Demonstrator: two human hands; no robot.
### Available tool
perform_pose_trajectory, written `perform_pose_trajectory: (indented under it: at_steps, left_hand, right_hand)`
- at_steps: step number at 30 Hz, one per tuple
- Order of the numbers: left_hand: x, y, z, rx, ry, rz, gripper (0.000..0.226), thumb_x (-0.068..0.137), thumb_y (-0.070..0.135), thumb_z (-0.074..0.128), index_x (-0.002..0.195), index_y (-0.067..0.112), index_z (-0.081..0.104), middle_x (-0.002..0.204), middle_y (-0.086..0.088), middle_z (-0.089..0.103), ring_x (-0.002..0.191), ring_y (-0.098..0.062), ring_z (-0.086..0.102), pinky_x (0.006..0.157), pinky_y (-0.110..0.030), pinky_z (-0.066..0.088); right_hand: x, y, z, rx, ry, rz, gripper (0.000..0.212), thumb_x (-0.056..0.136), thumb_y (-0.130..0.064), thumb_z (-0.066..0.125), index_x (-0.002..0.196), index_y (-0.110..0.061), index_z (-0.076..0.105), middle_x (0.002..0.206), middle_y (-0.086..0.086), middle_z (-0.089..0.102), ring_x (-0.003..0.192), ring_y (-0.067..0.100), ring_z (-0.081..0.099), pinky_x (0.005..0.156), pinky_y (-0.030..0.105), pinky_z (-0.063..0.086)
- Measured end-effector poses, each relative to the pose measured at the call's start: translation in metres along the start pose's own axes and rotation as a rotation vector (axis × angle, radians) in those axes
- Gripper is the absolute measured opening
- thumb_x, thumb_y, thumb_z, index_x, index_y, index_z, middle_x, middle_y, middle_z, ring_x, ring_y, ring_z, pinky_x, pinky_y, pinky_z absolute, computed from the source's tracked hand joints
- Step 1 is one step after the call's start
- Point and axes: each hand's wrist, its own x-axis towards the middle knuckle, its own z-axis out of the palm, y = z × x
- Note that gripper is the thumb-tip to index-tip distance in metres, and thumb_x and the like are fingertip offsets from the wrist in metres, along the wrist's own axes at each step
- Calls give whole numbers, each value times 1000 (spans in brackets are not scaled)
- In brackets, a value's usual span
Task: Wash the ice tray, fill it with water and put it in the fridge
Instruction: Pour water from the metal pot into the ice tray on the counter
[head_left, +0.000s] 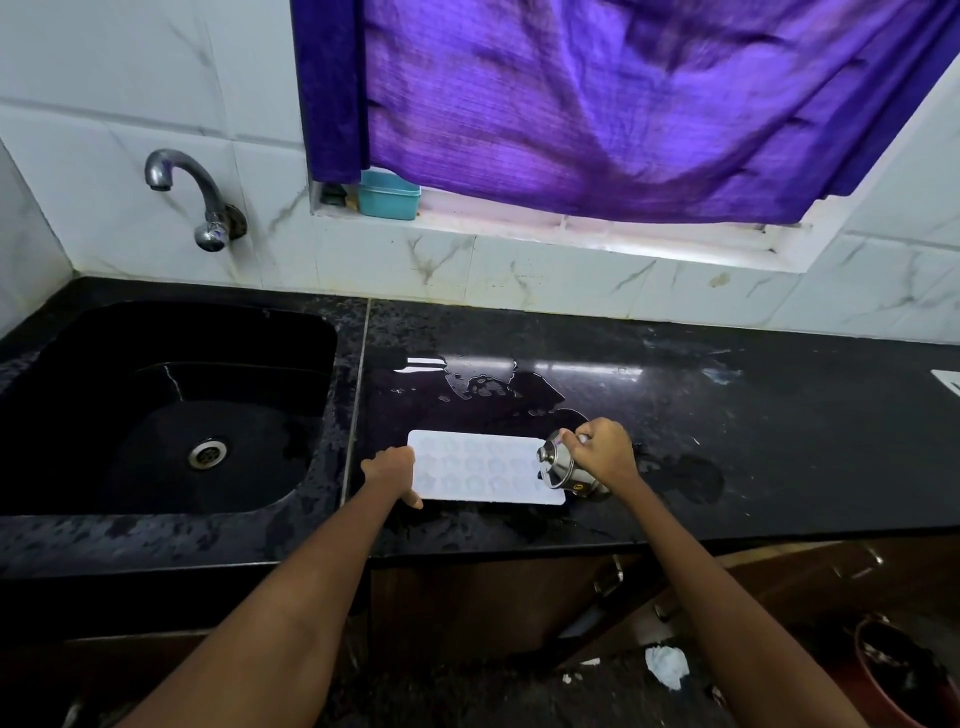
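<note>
A white ice tray (480, 467) with several shaped wells lies flat on the black countertop (727, 441), right of the sink. My left hand (392, 470) grips the tray's left edge, thumb at its front corner. My right hand (605, 452) holds a small steel jug (558, 462) by its handle, tilted with its mouth over the tray's right end. Whether water is running from it cannot be made out.
The black sink (171, 410) with a steel drain sits at the left under a wall tap (192, 195). Water puddles (478, 376) lie behind the tray. A teal box (387, 195) stands on the window sill under a purple curtain. Cabinet doors are below; a red bucket (904, 675) stands on the floor.
</note>
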Motion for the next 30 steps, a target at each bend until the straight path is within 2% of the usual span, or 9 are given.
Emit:
perform_pose_trajectory:
  at_steps: [3, 7, 9, 15, 19, 21, 23, 30]
  left_hand:
    - [0, 0, 0, -2, 2, -5, 80, 68, 40, 82, 130, 11, 40, 137, -7, 48, 127, -28, 47, 100, -44, 39]
    - [0, 0, 0, -6, 4, 2, 80, 69, 41, 81, 130, 11, 40, 136, -7, 48, 127, -28, 47, 99, -44, 40]
    - [-1, 0, 0, -8, 10, 1, 80, 68, 40, 82, 129, 11, 41, 135, -7, 49, 127, -28, 48, 99, -44, 40]
    - [-1, 0, 1, -7, 14, -1, 78, 68, 39, 82, 128, 11, 41, 134, -7, 50, 126, -28, 48, 99, -45, 40]
    - [-2, 0, 1, -1, 8, 3, 77, 69, 40, 81, 129, 11, 41, 135, -6, 49, 127, -27, 47, 99, -45, 39]
    - [-1, 0, 1, 3, 3, 1, 76, 70, 40, 81, 128, 11, 41, 134, -6, 50, 126, -27, 48, 99, -44, 40]
    - [-1, 1, 1, 1, 7, 1, 75, 70, 40, 81, 127, 11, 42, 133, -6, 50, 125, -27, 49, 99, -44, 40]
    - [-1, 1, 1, -2, 3, -6, 74, 70, 39, 81, 126, 11, 42, 133, -7, 50, 124, -28, 49, 98, -43, 40]
  right_hand:
    - [0, 3, 1, 38, 6, 16, 60, 83, -17, 63, 38, -19, 23, 37, -3, 22, 38, 13, 23, 45, 22, 21]
    - [2, 12, -2, 229, 91, 111, 59, 79, -12, 66, 39, -19, 23, 39, -3, 20, 37, 8, 19, 43, 24, 21]
    - [5, 16, -7, 293, 119, 140, 57, 77, -9, 67, 39, -19, 25, 40, -3, 20, 33, 10, 21, 41, 21, 19]
    - [9, 26, -17, 329, 147, 156, 55, 79, -10, 67, 39, -18, 30, 41, -1, 24, 32, 10, 24, 40, 19, 19]
    - [7, 25, -22, 286, 162, 142, 56, 79, -9, 66, 38, -17, 29, 38, -1, 24, 31, 10, 25, 40, 18, 22]
    - [4, 24, -21, 238, 147, 130, 56, 79, -10, 65, 37, -17, 28, 38, -1, 24, 35, 7, 22, 43, 23, 24]
    - [1, 23, -18, 170, 114, 114, 56, 80, -12, 64, 39, -17, 28, 38, -1, 25, 39, 14, 23, 47, 24, 24]
    - [-1, 13, -13, -30, 28, 16, 58, 83, -15, 61, 39, -18, 23, 37, -1, 21, 37, 13, 23, 44, 21, 22]
